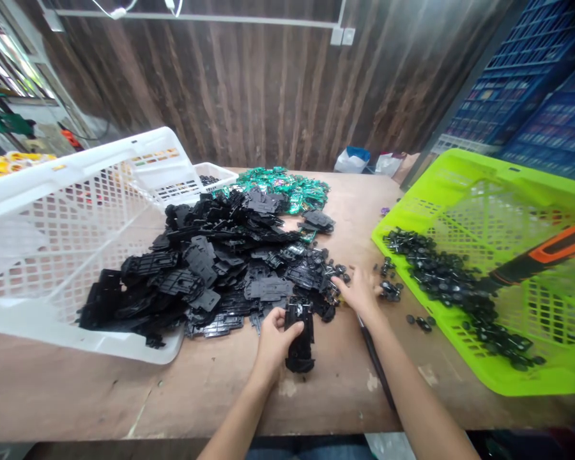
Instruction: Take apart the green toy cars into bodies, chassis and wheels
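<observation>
The left hand (275, 335) clamps a black plastic chassis (299, 342) while the right hand (360, 294), grip unclear, is just left of wheeled axles (391, 291)

At the frame's lower centre, the left hand's (278, 337) farther fingers are hidden behind the black toy-car chassis (300, 348). Right of centre, whatever the right hand's (358, 291) fingertips touch is too small to tell, and the slim dark tool (376, 364) has its upper end lost beneath that hand. Both forearms run off the bottom edge. The white basket (100, 153) is cut by the left edge, the lime-green basket (508, 170) by the right, as is the orange-and-black handle (556, 246), its lower end masked by black wheels (441, 275). Stacked blue crates (512, 83), upper right, have blurred contents.
</observation>
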The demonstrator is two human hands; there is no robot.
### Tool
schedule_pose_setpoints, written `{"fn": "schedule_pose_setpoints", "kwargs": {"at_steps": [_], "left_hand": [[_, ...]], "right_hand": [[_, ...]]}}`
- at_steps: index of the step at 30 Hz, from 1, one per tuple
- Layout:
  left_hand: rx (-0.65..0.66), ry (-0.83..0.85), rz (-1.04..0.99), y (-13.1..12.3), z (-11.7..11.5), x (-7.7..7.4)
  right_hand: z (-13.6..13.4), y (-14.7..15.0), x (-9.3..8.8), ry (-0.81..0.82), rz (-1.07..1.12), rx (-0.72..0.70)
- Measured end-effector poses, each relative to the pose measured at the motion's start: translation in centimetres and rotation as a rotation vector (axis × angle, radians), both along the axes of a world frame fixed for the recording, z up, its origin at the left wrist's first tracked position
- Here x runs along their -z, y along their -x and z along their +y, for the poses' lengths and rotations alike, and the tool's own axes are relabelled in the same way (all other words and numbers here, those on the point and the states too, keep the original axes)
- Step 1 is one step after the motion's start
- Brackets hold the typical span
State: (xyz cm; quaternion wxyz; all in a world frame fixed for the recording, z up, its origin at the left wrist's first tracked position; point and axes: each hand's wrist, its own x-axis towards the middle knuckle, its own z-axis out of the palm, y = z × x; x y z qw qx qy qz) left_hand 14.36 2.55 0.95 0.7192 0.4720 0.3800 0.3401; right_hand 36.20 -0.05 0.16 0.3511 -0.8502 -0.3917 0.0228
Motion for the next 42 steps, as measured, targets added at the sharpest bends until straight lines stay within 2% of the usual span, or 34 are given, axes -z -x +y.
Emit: {"fn": "schedule_pose_setpoints", "kwargs": {"at_steps": [3, 7, 11, 13, 15, 18, 19, 22, 24, 26, 28, 30, 35, 37, 39, 42], "left_hand": [[-0.023, 0.050, -0.044, -0.1, 0.1, 0.1], [-0.061, 0.157, -0.079, 0.0, 0.3, 0.0], [-0.159, 0.211, -0.151, -0.4, 0.5, -0.1], [-0.213, 0.211, -0.161, -0.8, 0.5, -0.1], [-0.258, 0.198, -0.164, -1.1, 0.5, -0.1], [-0.319, 0.174, -0.201, -1.5, 0.3, -0.1], [-0.331, 0.168, -0.219, -1.6, 0.3, -0.1], [-0.329, 0.163, -0.230, -1.6, 0.2, -0.2], [-0.321, 0.168, -0.220, -1.4, 0.2, -0.3], [-0.332, 0.183, -0.215, -1.3, 0.4, -0.3], [-0.339, 0.200, -0.222, -1.1, 0.6, -0.2], [-0.334, 0.206, -0.233, -1.0, 0.8, 0.2], [-0.330, 0.225, -0.249, -0.8, 1.2, 2.2], [-0.347, 0.236, -0.266, -1.0, 1.3, 3.1], [-0.368, 0.225, -0.288, -1.4, 1.3, 3.8], [-0.370, 0.210, -0.324, -1.9, 1.4, 4.6]], "right_hand": [[1.2, -2.2, 0.4, 0.089, 0.011, 0.066], [1.1, -2.8, 0.2, 0.108, 0.038, 0.089], [-0.2, -2.8, -1.2, 0.092, 0.057, 0.130], [-1.2, -1.7, -2.3, 0.051, 0.052, 0.148], [-2.5, 0.7, -3.1, -0.049, 0.066, 0.042], [-4.2, 5.7, -3.6, -0.142, 0.062, -0.333], [-4.7, 7.3, -3.5, -0.134, 0.018, -0.393], [-5.8, 10.6, -2.8, -0.123, -0.087, -0.392], [-6.2, 11.2, -2.3, -0.126, -0.074, -0.388], [-5.9, 10.6, -2.2, -0.117, -0.015, -0.416], [-4.3, 8.7, -2.4, -0.116, 0.048, -0.450], [-0.8, 5.8, -3.1, -0.088, 0.052, -0.459], [12.2, -2.0, -5.0, 0.109, -0.103, -0.409], [16.1, -3.8, -5.2, 0.158, -0.134, -0.431], [18.2, -5.0, -4.9, 0.188, -0.150, -0.456], [18.9, -6.4, -4.4, 0.182, -0.122, -0.481]]}}
